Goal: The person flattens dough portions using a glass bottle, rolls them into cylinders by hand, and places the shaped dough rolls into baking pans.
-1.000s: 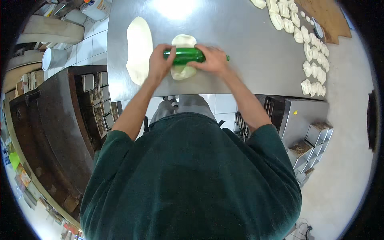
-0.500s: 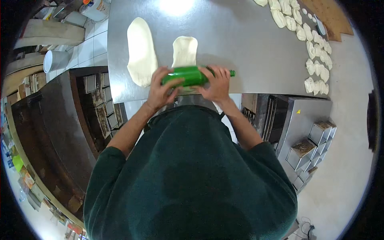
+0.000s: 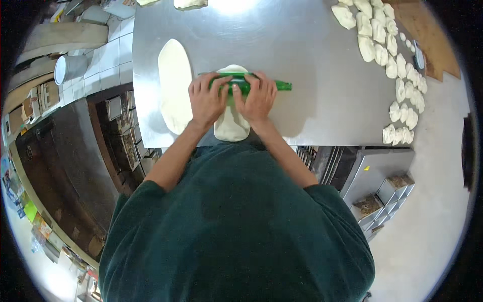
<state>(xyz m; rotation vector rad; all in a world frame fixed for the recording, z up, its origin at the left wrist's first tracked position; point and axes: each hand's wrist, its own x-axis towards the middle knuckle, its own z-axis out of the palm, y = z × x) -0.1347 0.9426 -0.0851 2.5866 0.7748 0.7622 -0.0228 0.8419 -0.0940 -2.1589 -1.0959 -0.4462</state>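
Note:
A green glass bottle (image 3: 283,86) lies sideways across a piece of dough (image 3: 232,127), its neck pointing right. My left hand (image 3: 207,100) is curled over the bottle's body at the left. Close beside it, my right hand (image 3: 256,98) grips the bottle toward the neck. The dough stretches out from both sides of the bottle, its near end close to the table's front edge; its middle is hidden by the bottle and my hands. Left of my left hand lies a long, flat oval of dough (image 3: 174,85).
The metal table (image 3: 332,90) carries several dough lumps (image 3: 379,31) along its right side, by a wooden board (image 3: 427,38). Another dough piece (image 3: 190,3) shows at the far edge of view. A white bucket (image 3: 70,69) stands left; a metal cabinet (image 3: 375,168) sits below at right.
Both hands and the bottle have moved away from me along the dough, uncovering its near part. The view has shifted, showing more dough at the far side.

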